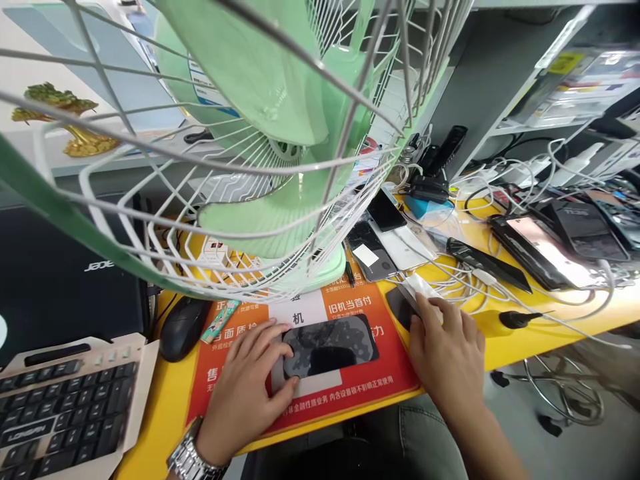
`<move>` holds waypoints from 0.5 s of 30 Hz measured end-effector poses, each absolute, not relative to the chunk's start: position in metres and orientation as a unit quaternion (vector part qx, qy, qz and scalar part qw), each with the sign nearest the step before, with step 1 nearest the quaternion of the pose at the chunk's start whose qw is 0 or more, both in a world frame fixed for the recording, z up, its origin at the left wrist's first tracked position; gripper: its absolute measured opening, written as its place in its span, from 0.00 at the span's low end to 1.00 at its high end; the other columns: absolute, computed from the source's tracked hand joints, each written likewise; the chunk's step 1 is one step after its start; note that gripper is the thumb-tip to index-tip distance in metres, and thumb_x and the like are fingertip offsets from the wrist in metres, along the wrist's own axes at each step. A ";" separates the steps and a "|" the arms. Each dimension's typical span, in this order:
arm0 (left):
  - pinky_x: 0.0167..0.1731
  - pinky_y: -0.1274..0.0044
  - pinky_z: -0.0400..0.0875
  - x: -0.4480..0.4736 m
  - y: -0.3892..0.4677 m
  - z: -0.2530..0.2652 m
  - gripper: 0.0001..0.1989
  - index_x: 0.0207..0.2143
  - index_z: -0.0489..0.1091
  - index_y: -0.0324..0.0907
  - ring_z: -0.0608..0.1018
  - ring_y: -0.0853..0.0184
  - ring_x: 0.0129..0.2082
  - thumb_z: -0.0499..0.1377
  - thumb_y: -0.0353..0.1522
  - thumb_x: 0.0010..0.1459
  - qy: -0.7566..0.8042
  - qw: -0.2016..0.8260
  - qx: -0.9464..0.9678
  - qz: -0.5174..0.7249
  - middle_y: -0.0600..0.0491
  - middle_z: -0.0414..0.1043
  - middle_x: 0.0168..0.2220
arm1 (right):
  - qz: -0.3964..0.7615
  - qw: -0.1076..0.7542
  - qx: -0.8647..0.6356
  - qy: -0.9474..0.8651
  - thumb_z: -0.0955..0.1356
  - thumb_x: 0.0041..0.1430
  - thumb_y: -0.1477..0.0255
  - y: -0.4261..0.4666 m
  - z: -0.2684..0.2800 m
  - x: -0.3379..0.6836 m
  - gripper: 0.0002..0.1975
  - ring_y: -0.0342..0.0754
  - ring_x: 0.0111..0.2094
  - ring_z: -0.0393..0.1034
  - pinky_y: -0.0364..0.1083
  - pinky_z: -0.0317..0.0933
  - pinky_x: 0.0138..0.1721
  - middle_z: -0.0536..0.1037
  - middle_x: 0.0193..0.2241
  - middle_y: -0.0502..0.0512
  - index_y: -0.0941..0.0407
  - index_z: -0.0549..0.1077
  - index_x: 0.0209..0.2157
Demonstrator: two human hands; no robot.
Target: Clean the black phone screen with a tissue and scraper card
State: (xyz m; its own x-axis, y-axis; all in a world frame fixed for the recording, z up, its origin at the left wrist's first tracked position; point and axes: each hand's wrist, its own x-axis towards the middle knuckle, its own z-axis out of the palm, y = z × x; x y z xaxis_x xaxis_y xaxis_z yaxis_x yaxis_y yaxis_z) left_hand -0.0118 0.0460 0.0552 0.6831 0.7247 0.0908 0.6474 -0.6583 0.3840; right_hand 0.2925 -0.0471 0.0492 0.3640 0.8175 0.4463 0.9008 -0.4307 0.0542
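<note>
A dark smartphone [327, 345], its screen mottled with smudge-like spots, lies on a red and orange printed mat [360, 380]. My left hand [253, 373] holds the phone by its left end, thumb and forefinger against its edge. To the right, my right hand [445, 340] is closed on a thin white piece [423, 288], perhaps paper or film; its exact kind I cannot make out. Beside those fingers, a dark flat device [399, 308] lies at the mat's right edge, partly covered by the white piece and the hand.
A green fan [280, 220] with a wire guard looms over the mat. On the left are a keyboard [65, 407], a black mouse [184, 328] and a laptop [65, 280]. Phones [373, 250], white cables [460, 283] and a black plug [517, 320] crowd the right side.
</note>
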 end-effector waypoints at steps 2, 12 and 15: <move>0.60 0.54 0.56 -0.012 0.046 0.055 0.07 0.40 0.65 0.50 0.61 0.51 0.65 0.58 0.35 0.59 0.372 0.159 0.908 0.109 0.55 0.65 0.63 | -0.191 0.162 -0.794 -0.554 0.63 0.67 0.69 -0.051 0.048 0.288 0.16 0.62 0.49 0.68 0.57 0.64 0.45 0.75 0.49 0.61 0.56 0.73 0.54; 0.60 0.56 0.57 -0.014 0.044 0.055 0.09 0.39 0.64 0.50 0.62 0.53 0.65 0.61 0.35 0.57 0.343 0.156 0.919 0.116 0.56 0.69 0.61 | 0.081 0.161 -0.658 -0.731 0.74 0.53 0.58 -0.049 0.050 0.272 0.47 0.61 0.66 0.54 0.61 0.54 0.61 0.64 0.65 0.58 0.52 0.52 0.69; 0.60 0.56 0.58 -0.013 0.040 0.056 0.10 0.39 0.63 0.49 0.63 0.54 0.64 0.60 0.32 0.55 0.318 0.152 0.928 0.121 0.55 0.70 0.60 | 0.101 0.153 -0.635 -0.750 0.76 0.49 0.58 -0.061 0.052 0.274 0.50 0.60 0.66 0.55 0.60 0.54 0.62 0.65 0.65 0.59 0.51 0.52 0.69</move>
State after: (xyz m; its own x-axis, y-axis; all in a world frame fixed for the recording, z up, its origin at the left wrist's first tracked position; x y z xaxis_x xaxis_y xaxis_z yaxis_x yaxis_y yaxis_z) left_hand -0.0128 0.0396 0.0560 0.7683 0.6274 0.1269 0.5538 -0.7510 0.3597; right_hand 0.2737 -0.0612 0.0516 -0.1461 0.9841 0.1007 0.9224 0.1723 -0.3456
